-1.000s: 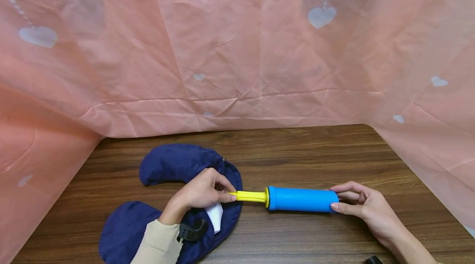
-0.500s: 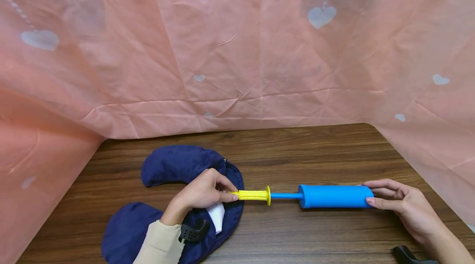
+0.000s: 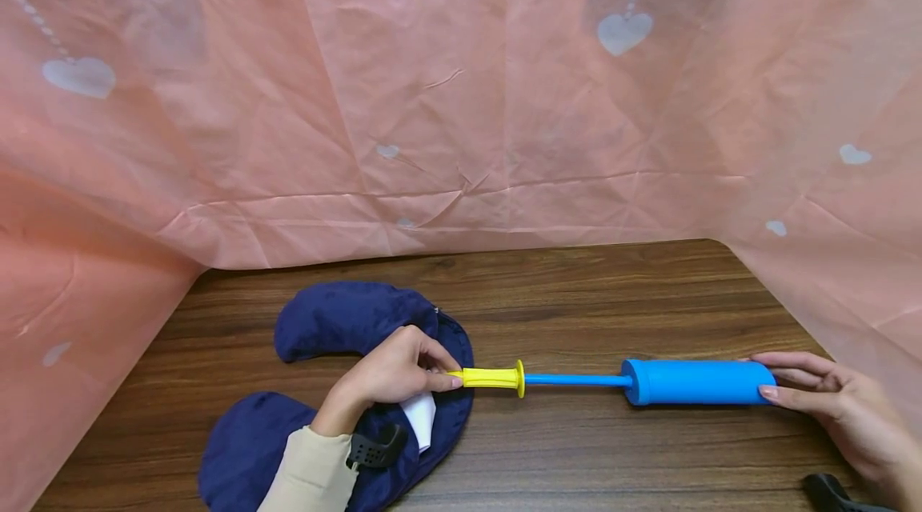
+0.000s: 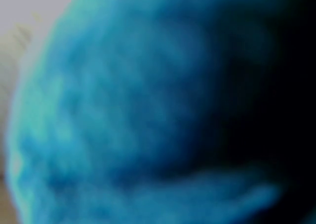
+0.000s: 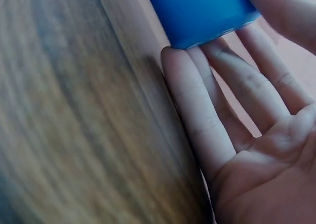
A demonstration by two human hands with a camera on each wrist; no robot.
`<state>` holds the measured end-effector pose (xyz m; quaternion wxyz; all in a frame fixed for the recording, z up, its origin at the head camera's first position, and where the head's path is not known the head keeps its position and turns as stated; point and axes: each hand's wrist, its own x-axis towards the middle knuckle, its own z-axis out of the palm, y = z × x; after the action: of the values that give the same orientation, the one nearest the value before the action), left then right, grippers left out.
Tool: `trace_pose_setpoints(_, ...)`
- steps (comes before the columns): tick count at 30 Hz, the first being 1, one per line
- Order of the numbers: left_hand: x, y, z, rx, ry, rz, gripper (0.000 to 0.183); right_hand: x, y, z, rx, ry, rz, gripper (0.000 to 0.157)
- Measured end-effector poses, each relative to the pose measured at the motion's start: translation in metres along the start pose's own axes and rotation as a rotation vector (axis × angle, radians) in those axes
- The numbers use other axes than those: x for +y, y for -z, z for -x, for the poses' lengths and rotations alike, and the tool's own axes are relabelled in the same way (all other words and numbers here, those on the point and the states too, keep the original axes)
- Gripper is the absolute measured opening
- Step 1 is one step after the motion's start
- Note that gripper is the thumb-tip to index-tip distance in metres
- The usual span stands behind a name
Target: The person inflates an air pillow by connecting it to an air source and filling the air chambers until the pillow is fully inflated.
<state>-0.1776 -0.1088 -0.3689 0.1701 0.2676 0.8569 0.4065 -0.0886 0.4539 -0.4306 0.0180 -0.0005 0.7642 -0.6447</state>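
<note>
A hand air pump lies lengthwise over the table, with a blue barrel [image 3: 702, 382], a thin blue rod [image 3: 576, 380] drawn out, and a yellow handle [image 3: 493, 378]. My left hand [image 3: 403, 368] pinches the yellow tip over a navy U-shaped neck pillow [image 3: 353, 316]; the spot where tip and pillow meet is hidden under the fingers. My right hand [image 3: 828, 400] holds the barrel's far end between thumb and fingers, also seen in the right wrist view, where the barrel end [image 5: 202, 11] meets the fingers. Blurred pillow fabric [image 4: 113, 95] fills the left wrist view.
A white tag [image 3: 420, 420] sticks out of the pillow below my left hand. The dark wood table [image 3: 576, 296] is enclosed by a pink curtain [image 3: 461, 96] at the back and both sides.
My right hand has pulled the blue barrel to the right, away from the yellow handle. More and more of the rod has come out. The left hand and pillow have stayed almost in place.
</note>
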Motion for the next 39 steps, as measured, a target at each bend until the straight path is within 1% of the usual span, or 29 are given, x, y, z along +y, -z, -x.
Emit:
trace_pose_setpoints(4,-0.001,0.001,0.000,-0.005,0.007,0.012,0.006,-0.003,-0.006,-0.001,-0.011,-0.019,0.035,0.049)
trace_pose_setpoints(8,-0.001,0.002,0.000,-0.008,0.005,0.020,0.007,-0.006,-0.017,-0.004,-0.020,-0.023,0.021,0.046)
trace_pose_setpoints(17,0.000,0.003,0.001,-0.003,-0.009,0.010,0.006,-0.013,-0.054,-0.011,-0.062,-0.018,0.052,0.041)
trace_pose_setpoints(24,-0.001,0.001,0.000,-0.003,-0.002,0.007,0.005,-0.023,-0.085,-0.015,-0.041,-0.035,0.104,0.037)
trace_pose_setpoints(30,-0.001,-0.001,-0.001,-0.003,-0.011,0.001,0.004,-0.029,-0.108,-0.013,-0.046,-0.032,0.141,0.037)
trace_pose_setpoints(34,0.001,-0.001,-0.001,0.003,-0.018,-0.015,0.003,-0.031,-0.116,-0.013,-0.058,-0.015,0.157,0.040)
trace_pose_setpoints(39,0.002,-0.002,0.000,0.006,-0.013,-0.022,0.003,-0.033,-0.120,-0.012,-0.063,0.019,0.191,0.046)
